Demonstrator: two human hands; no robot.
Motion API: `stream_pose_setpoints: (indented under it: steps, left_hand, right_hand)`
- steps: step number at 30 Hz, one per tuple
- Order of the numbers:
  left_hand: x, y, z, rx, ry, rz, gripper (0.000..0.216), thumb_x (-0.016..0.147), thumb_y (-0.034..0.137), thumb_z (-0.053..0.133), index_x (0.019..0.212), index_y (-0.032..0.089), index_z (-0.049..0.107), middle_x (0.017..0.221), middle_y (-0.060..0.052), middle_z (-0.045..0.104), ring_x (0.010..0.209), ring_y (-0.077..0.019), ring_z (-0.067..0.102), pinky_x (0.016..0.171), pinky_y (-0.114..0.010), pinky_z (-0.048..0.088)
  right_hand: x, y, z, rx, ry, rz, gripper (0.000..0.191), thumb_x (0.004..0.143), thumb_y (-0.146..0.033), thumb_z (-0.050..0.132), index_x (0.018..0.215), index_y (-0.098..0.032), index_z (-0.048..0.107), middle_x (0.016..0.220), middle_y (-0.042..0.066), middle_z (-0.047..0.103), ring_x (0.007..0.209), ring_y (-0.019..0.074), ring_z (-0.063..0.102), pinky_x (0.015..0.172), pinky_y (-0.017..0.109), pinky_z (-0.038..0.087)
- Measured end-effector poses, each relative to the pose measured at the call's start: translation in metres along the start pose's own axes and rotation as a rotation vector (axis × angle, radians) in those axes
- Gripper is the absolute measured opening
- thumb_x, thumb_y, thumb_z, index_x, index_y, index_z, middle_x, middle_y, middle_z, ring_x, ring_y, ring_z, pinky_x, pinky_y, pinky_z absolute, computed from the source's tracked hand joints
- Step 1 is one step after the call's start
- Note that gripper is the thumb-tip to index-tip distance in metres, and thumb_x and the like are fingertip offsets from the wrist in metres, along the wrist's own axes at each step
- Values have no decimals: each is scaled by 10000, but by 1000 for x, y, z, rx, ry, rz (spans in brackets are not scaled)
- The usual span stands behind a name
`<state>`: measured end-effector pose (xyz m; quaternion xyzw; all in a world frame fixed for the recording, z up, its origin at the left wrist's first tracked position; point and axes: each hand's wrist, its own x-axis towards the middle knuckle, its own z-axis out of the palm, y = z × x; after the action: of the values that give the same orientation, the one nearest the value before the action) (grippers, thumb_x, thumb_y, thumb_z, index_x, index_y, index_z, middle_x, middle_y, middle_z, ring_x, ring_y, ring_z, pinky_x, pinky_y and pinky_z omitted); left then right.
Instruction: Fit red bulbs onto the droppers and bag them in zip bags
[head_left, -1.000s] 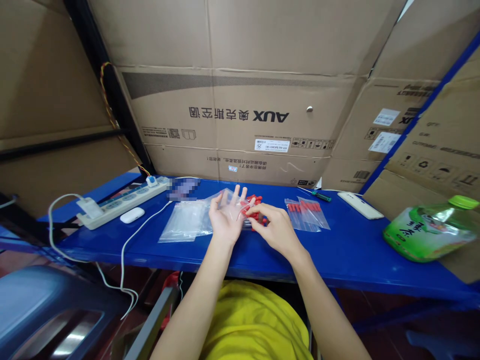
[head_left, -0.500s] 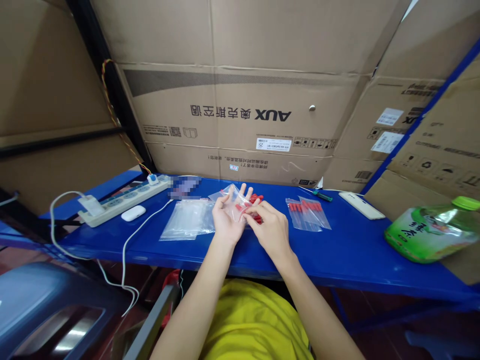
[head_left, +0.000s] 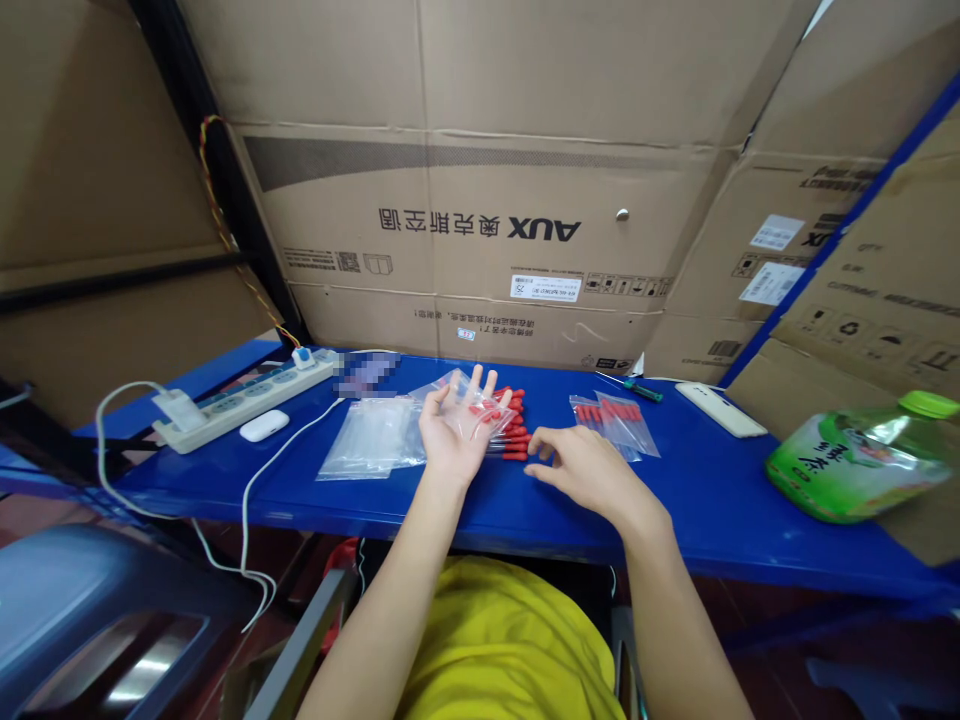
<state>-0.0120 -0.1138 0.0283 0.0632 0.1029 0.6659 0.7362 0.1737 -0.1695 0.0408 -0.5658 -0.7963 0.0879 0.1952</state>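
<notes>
My left hand (head_left: 454, 435) is raised palm up over the blue shelf (head_left: 697, 500). A small clear bag (head_left: 469, 405) with a few red pieces inside rests on its spread fingers. Just to its right, a pile of small red pieces (head_left: 516, 435) lies on the shelf. My right hand (head_left: 585, 472) hovers low, palm down, fingers apart and slightly curled. Its fingertips are close beside the pile and nothing shows in them. Left of my left hand lies a stack of empty clear bags (head_left: 373, 448). Filled bags with red pieces (head_left: 616, 418) lie to the right.
A white power strip (head_left: 240, 400) with a cable and a white earbud case (head_left: 264, 427) sit at the left. A green screwdriver (head_left: 642, 391), a flat white device (head_left: 722, 408) and a green bottle (head_left: 862, 455) are at the right. Cardboard boxes (head_left: 480, 200) wall the back.
My right hand has left the bag in my left hand and moved right and down to the shelf beside the red pieces. My left hand still holds the bag up.
</notes>
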Motion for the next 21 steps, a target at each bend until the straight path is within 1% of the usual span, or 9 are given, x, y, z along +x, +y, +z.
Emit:
stream_pose_setpoints:
  steps: [3,6,9,15,18,21]
  left_hand:
    - [2,0,-1,-6,12,3,205,889,227,602,1091,231,637,1407,-111,683,1390,-321,631,1179,-617,481]
    - [3,1,-2,-6,19,11,193,893,237,602,1083,231,634,1404,-109,686,1385,-316,635,1176,-614,483]
    - [3,1,-3,-10,21,19,209,890,239,611,1098,236,635,1394,-110,691,1380,-314,638,1188,-614,471]
    - [4,0,-4,-21,8,34,219,898,257,612,1114,242,642,1383,-111,698,1384,-315,634,1188,-623,466]
    - [4,1,-4,-25,9,43,184,923,289,603,1095,237,644,1369,-111,704,1381,-313,635,1189,-625,463]
    - [3,2,-4,-20,9,53,169,955,341,579,1065,230,644,1367,-108,700,1382,-309,632,1179,-616,475]
  right_hand:
    - [1,3,10,-68,-59,25,188,863,-231,858,1022,-279,772,943,26,801,898,234,749,722,289,434]
    - [7,-2,22,-140,-48,23,195,855,-241,873,1013,-278,764,946,44,786,934,257,750,739,299,438]
    - [12,-9,29,-216,-23,37,163,872,-231,855,995,-262,753,917,60,770,909,267,747,736,305,434]
    - [15,-13,30,-254,-10,33,122,923,-155,748,992,-254,726,898,63,768,868,260,739,701,304,389]
    - [16,-14,28,-252,-24,21,160,918,-102,697,973,-250,725,907,59,772,870,251,732,687,304,365]
    - [16,-16,24,-262,-26,5,157,901,-90,682,925,-238,728,957,61,775,875,242,726,677,304,355]
